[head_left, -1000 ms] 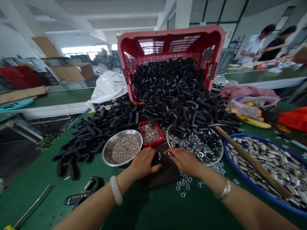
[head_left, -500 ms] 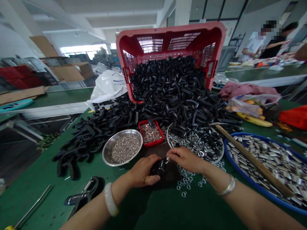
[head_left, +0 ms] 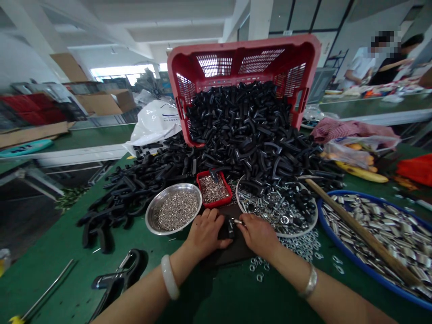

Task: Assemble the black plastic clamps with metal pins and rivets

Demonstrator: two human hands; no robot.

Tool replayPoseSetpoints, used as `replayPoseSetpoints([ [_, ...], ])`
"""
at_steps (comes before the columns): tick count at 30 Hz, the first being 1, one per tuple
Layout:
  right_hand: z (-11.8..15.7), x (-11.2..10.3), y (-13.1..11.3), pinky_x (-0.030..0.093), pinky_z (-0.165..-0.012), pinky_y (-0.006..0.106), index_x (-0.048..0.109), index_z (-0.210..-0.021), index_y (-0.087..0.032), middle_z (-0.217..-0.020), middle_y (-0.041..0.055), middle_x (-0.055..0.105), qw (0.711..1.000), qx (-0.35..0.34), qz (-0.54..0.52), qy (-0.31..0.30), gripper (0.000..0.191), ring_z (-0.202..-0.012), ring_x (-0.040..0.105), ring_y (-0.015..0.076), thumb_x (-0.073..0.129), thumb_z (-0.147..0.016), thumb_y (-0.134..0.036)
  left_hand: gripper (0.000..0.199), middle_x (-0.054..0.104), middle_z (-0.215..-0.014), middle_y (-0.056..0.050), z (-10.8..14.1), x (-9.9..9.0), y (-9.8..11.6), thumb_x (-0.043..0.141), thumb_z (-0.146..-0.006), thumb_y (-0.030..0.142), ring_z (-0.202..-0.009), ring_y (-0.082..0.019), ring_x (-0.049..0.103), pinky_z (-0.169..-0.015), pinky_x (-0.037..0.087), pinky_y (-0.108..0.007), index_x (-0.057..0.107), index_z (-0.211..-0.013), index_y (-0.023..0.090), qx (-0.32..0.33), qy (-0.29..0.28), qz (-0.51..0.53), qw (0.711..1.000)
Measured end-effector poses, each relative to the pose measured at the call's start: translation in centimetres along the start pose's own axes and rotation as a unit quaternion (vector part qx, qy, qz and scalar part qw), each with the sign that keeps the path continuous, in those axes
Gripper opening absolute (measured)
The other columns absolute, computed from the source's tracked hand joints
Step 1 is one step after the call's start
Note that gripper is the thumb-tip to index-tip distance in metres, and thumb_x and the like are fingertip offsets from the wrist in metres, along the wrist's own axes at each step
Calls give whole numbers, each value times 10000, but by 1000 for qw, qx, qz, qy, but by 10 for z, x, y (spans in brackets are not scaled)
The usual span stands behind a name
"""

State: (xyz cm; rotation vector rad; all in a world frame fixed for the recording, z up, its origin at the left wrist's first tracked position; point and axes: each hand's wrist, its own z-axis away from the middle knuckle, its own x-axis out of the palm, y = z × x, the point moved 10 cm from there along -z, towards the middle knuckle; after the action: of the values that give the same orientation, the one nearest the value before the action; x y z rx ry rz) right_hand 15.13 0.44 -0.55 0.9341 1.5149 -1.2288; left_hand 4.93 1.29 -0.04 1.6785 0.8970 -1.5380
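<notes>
My left hand (head_left: 206, 230) is closed around a small black plastic part (head_left: 231, 229), which rests low over a dark pad (head_left: 221, 257) on the bench. Its fingers hide much of the part. My right hand (head_left: 259, 235) pinches a short, shiny, ribbed metal piece that looks like a spring (head_left: 238, 222), its end against or very near the black part. Just beyond my hands are a steel bowl of small metal pins (head_left: 177, 210), a red tray of pins (head_left: 213, 188) and a white-rimmed bowl (head_left: 316, 219) of metal rings and black parts.
A red crate (head_left: 243, 45) lies tipped, black handles spilling over the green bench. Right, a wooden-handled hammer (head_left: 357, 227) lies across a blue-rimmed basin (head_left: 326, 229) of metal pieces. Loose rings (head_left: 303, 245) lie nearby. Left are a clamp (head_left: 118, 279) and a screwdriver (head_left: 47, 290). Two people stand far right.
The black part has turned between my hands. My left hand has rolled over with its back upward, and my right hand has come lower, still pinching the ribbed metal piece. The view has shifted slightly.
</notes>
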Motion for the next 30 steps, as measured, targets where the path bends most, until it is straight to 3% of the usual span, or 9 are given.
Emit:
replayPoseSetpoints([
  [3,3,-4,0,437,-723,304,579,-978,-164,-912,100,602,1000,-19,2,-5,259,-840,581,200,397,-848,-295,651,500,-1123,-86,-2,-3,-8,511,-636,664,-1003,-262,468,-838,406,-387,505,-1109,216,11,-5,22,1000],
  [6,7,-26,16,448,-731,328,580,-1028,-164,-942,104,606,999,-25,0,27,331,-841,585,208,379,-850,-356,489,544,-1073,-83,-22,-19,-37,333,-813,558,-949,-226,516,-796,429,-351,516,-1108,214,-46,10,20,999],
  [9,12,-52,56,455,-736,351,580,-1039,-168,-978,106,613,996,27,29,82,371,-851,589,221,348,-852,-389,317,582,-1042,-113,-58,-21,-71,362,-858,346,-983,-247,521,-796,423,-364,575,-1042,202,-133,-28,-38,990],
  [11,19,-65,88,452,-751,360,589,-1021,-176,-983,103,619,991,68,54,97,371,-861,593,228,356,-842,-403,242,620,-978,-119,-83,-13,-79,523,-769,315,-956,-265,545,-784,429,-360,631,-947,190,-129,-67,-39,989],
  [14,39,-82,136,451,-752,353,596,-1006,-182,-983,93,628,983,134,71,99,382,-834,603,224,378,-820,-434,215,644,-951,-112,-105,-3,-82,611,-690,292,-911,-261,576,-761,436,-335,662,-870,186,-123,-85,-23,989],
  [20,99,-115,235,434,-585,382,582,-1073,-189,-1040,169,597,934,319,124,100,539,-829,592,299,331,-787,-571,241,658,-941,-40,-97,0,-89,495,-777,391,-833,-190,594,-676,427,-259,640,-921,263,-139,-71,3,988],
  [23,113,-113,269,403,-584,420,597,-1063,-186,-1093,205,568,915,372,142,62,603,-899,561,354,319,-757,-626,242,663,-901,-18,-93,-2,-94,494,-774,426,-795,-174,592,-640,416,-243,638,-885,266,-155,-63,32,985],
  [26,114,-90,283,394,-575,387,621,-997,-182,-982,202,617,923,380,65,-13,582,-758,600,291,357,-740,-632,251,660,-866,-23,-90,-9,-99,506,-762,442,-762,-181,588,-624,411,-257,628,-862,247,-179,-32,71,981],
  [30,106,-86,281,389,-541,354,628,-913,-162,-822,172,645,939,339,46,20,451,-634,594,242,473,-717,-538,238,652,-851,-13,-77,-16,-76,469,-794,386,-732,-144,581,-634,411,-238,593,-902,214,-121,-1,186,975],
])
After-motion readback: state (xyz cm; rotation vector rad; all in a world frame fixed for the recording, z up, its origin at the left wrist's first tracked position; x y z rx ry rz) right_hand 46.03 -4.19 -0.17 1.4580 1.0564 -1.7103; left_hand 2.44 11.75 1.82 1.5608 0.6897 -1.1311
